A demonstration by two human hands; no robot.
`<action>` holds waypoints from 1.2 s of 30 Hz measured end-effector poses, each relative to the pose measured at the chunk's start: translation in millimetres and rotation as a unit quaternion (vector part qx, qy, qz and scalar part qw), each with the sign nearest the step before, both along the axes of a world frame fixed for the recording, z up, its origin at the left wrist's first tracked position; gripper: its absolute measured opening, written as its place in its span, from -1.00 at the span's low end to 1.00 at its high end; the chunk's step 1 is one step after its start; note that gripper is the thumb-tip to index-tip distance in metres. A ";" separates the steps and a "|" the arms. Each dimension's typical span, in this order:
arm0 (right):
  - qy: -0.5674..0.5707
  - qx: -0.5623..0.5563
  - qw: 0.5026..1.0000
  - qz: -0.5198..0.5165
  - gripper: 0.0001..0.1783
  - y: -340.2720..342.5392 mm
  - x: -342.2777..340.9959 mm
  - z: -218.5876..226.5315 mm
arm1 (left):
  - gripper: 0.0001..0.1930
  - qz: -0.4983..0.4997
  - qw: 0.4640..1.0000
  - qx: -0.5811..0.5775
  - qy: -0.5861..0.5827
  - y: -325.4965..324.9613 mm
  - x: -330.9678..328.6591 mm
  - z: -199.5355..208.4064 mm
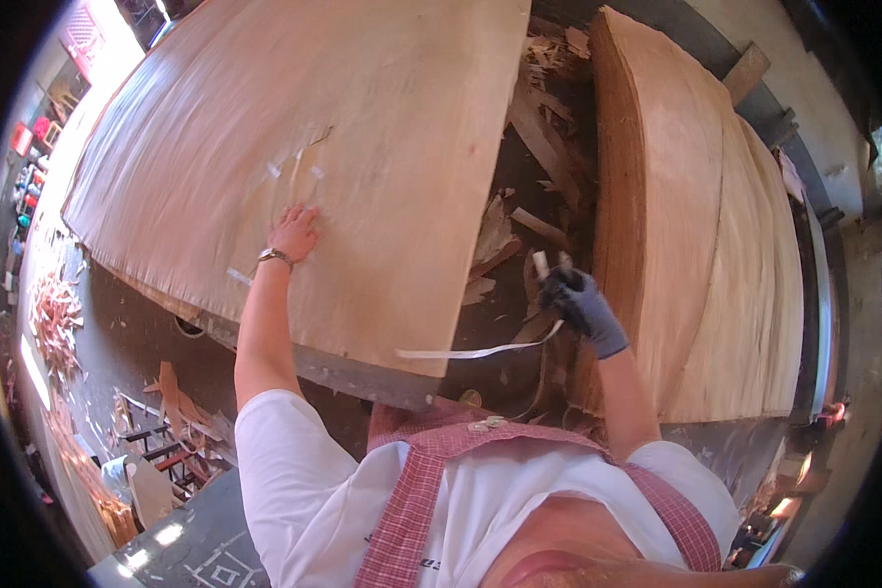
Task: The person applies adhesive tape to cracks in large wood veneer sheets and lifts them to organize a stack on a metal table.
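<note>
My left hand (294, 233), bare and with a watch (276, 257) on its wrist, lies with fingers spread on a large sheet of pale wood veneer (392, 206). Just above its fingers, a slit-like split (299, 162) with small bits of pale tape shows in the sheet. My right hand (576, 299), in a grey and black glove, is closed beyond the sheet's right edge. From it a narrow white strip of tape (480, 353) trails left across the sheet's near corner. Two short pale ends stick up from its blurred fingers; what they belong to is unclear.
A thick stack of veneer sheets (696, 216) stands to the right. Torn veneer scraps (544, 147) fill the gap between it and the large sheet. More scraps (57, 318) lie on the floor at left, near a dark metal frame (171, 456).
</note>
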State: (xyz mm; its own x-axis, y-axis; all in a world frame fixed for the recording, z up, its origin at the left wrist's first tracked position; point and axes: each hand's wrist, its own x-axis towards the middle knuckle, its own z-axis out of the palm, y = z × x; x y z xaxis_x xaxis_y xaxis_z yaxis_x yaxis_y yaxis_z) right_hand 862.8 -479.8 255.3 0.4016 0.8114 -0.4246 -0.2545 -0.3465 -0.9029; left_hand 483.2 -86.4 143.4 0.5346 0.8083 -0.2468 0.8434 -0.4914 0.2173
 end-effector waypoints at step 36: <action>-0.240 0.195 0.904 0.295 -0.68 769.8 491.5 133.9 | -0.27 0.159 0.958 0.167 -0.169 364.6 553.5 3.6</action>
State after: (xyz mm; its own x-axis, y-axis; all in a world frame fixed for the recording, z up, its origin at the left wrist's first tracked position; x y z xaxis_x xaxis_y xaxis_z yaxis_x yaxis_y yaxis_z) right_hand 1354.3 290.0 389.2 -0.0880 0.9950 0.0475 0.3253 0.0738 -0.9427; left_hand 1036.7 278.2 147.0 0.2526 0.9473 0.1969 0.8713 -0.3112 0.3794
